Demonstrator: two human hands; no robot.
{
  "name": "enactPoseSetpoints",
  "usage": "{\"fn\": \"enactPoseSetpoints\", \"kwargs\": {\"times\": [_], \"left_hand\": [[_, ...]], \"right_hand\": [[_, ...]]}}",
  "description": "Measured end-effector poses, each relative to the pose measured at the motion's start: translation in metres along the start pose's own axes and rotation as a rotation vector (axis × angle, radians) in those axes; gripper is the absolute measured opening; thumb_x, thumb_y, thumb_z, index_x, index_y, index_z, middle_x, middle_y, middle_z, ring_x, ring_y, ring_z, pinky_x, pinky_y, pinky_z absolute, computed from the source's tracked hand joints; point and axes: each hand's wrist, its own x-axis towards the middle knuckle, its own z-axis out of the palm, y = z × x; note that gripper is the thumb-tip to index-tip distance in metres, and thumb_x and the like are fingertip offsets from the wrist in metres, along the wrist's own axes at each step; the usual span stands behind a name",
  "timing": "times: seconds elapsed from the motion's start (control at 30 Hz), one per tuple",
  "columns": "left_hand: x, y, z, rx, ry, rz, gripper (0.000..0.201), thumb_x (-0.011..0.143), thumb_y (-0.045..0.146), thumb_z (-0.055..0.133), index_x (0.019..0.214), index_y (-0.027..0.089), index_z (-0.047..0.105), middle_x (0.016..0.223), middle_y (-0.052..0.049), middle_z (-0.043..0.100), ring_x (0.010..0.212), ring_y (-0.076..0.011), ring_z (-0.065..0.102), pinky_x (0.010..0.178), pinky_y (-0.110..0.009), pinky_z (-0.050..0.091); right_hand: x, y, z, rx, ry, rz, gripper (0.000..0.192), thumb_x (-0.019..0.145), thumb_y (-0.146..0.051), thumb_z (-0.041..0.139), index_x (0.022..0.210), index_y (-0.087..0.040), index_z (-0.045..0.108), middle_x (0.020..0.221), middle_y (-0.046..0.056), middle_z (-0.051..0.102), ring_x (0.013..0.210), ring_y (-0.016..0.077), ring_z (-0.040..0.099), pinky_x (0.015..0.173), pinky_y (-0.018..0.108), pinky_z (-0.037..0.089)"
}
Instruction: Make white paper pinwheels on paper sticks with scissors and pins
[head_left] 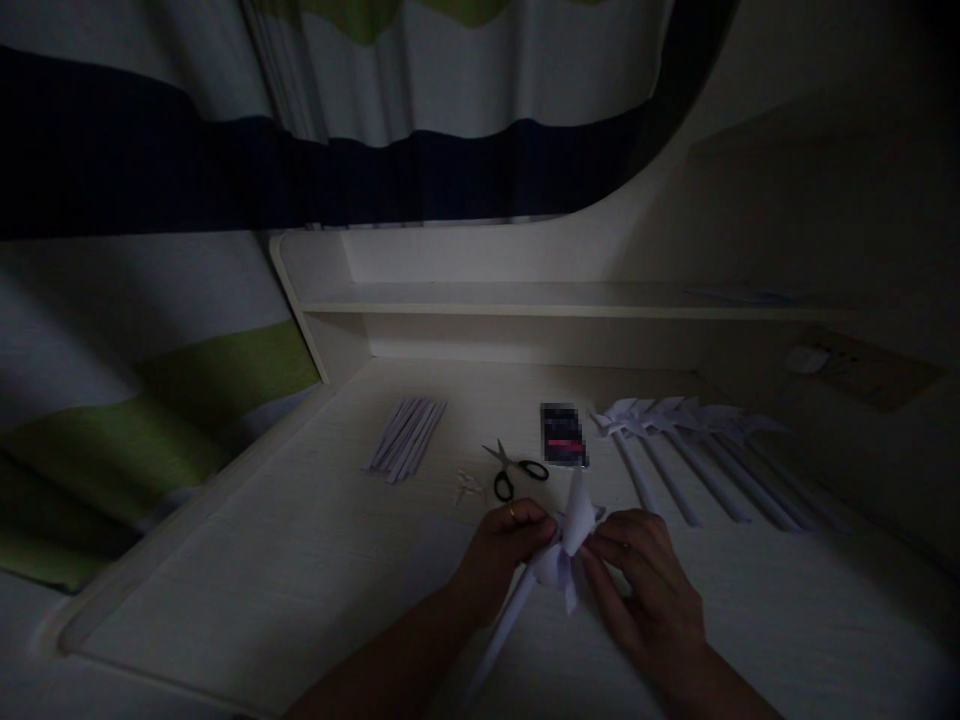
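Observation:
Between my two hands is a white paper pinwheel point(576, 520) with folded, pointed blades on a rolled paper stick point(504, 628). The stick slants down toward the lower left. My left hand point(501, 552), a ring on one finger, pinches the pinwheel at its left side. On the other side, my right hand point(646, 580) has its fingertips closed on the edge of the blades. Just beyond my hands lie black-handled scissors point(508, 470) with their blades apart. Small pale bits point(469, 487) are scattered left of the scissors.
A bundle of thin paper rolls point(407, 438) lies at the back left. Several finished-looking pinwheels point(690, 425) lie in a row at the right. A dark phone-like object point(562, 435), blurred, sits behind the scissors. A shelf point(480, 298) runs along the back; a striped curtain point(187, 330) hangs at left.

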Motion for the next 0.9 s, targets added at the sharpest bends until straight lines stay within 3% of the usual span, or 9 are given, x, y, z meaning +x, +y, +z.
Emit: {"fn": "enactPoseSetpoints", "kwargs": {"times": [0.57, 0.9], "left_hand": [[0.0019, -0.0054, 0.0019, -0.021, -0.015, 0.006, 0.005, 0.058, 0.016, 0.057, 0.058, 0.014, 0.052, 0.045, 0.004, 0.049, 0.040, -0.0051, 0.041, 0.042, -0.018, 0.029], [0.0009, -0.0027, 0.0034, 0.001, 0.003, -0.023, 0.007, 0.055, 0.014, 0.057, 0.056, 0.014, 0.050, 0.046, 0.004, 0.048, 0.041, -0.0060, 0.042, 0.043, -0.018, 0.032]], "right_hand": [[-0.0076, -0.0011, 0.0053, 0.031, -0.018, 0.079, 0.020, 0.071, -0.002, 0.052, 0.086, -0.016, 0.051, 0.074, 0.004, 0.051, 0.071, 0.0165, 0.047, 0.061, 0.034, 0.038], [-0.0066, -0.0023, 0.0064, 0.023, -0.025, 0.085, 0.019, 0.071, -0.003, 0.051, 0.085, -0.016, 0.051, 0.074, 0.004, 0.051, 0.070, 0.0162, 0.046, 0.062, 0.034, 0.037]]}}
